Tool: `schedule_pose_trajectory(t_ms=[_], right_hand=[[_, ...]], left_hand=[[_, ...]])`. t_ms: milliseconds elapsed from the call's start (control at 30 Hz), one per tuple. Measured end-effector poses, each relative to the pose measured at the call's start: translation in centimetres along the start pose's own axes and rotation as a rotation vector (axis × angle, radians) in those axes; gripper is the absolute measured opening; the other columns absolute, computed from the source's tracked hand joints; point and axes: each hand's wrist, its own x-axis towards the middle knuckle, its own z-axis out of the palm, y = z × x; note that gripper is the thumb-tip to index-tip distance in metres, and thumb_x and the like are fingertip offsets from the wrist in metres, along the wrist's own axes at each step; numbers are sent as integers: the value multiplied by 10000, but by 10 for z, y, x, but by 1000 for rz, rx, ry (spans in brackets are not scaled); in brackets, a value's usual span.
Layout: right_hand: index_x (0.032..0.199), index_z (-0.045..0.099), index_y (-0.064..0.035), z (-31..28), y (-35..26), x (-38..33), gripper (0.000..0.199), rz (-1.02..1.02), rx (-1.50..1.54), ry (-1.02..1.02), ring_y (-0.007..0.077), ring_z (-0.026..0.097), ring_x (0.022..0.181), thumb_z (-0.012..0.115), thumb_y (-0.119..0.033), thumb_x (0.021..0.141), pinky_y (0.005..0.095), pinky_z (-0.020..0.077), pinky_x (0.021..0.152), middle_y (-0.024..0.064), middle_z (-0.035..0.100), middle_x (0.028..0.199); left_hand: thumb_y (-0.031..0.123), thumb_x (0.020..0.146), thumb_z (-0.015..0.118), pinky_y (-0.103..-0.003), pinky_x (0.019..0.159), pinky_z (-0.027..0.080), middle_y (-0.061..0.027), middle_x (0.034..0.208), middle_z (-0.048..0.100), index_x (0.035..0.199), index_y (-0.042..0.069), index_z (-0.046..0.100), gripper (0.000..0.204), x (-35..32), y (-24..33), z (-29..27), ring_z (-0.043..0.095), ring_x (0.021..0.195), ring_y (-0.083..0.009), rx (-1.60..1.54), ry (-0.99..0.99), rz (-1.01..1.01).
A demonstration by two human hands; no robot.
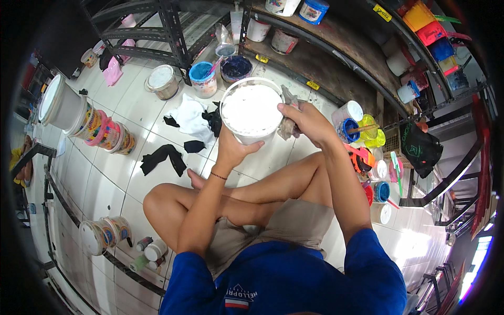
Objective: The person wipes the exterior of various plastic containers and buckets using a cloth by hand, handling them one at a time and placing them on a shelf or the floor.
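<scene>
While seated on white tiled floor point(105, 184), hands apparently steady a paint tub point(252, 111)

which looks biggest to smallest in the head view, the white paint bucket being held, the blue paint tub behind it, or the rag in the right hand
1. white paint bucket, though nearest the camera
2. blue paint tub
3. rag, partly hidden by the right hand, so unsure against the tub

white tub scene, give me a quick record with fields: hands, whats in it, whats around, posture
left hand: left hand grips the white tub from below
right hand: right hand presses a stained rag against the tub's rim
tub contents: white paint, nearly full
posture: seated cross-legged on the white tiled floor
nearby floor: blue paint pot, dark blue pot, white cloth, black rags
right side: yellow jar among small paint pots
</scene>
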Motion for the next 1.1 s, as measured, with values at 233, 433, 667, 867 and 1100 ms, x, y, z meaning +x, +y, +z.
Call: schedule_pose_trajectory(t_ms=[233,433,667,867,1100], right_hand=[[1079,620,77,15,-30,-25,394,-617,-441,410,262,598,801,539,-294,975,367,480,740,139,616,812],[1075,661,29,44,-41,-22,292,-745,-785,356,393,603,927,609,-129,835,448,474,838,237,641,919],[954,711,3,47,-40,41,242,-667,-727,116,406,641,859,655,-175,801,438,500,796,231,675,906],[1030,716,-49,6,-49,45,248,-739,-638,-363,333,660,778,637,-189,840,386,505,787,158,704,963],[1051,658,-28,34,5,23,188,-713,-170,291,212,618,898,642,-65,868,344,494,778,136,650,1005]], left_hand=[[229,502,891,-418,986,399,-189,1205,501,1293,-24,413,959,-2,1,2,506,1124,-346,99,205,146],[222,495,883,-427,980,393,-201,1193,520,1285,-19,434,940,1,11,-1,489,1125,-366,155,195,119],[299,567,862,-448,992,389,-253,1189,520,1281,-85,396,935,-8,4,15,503,1125,-389,149,138,1],[262,626,852,-396,958,444,-265,1186,555,1241,-93,422,830,-10,-4,8,567,1101,-354,69,179,-122],[273,793,701,-326,946,454,-136,1202,583,1304,-47,444,656,2,-4,1,574,1077,-204,-534,92,-225]])
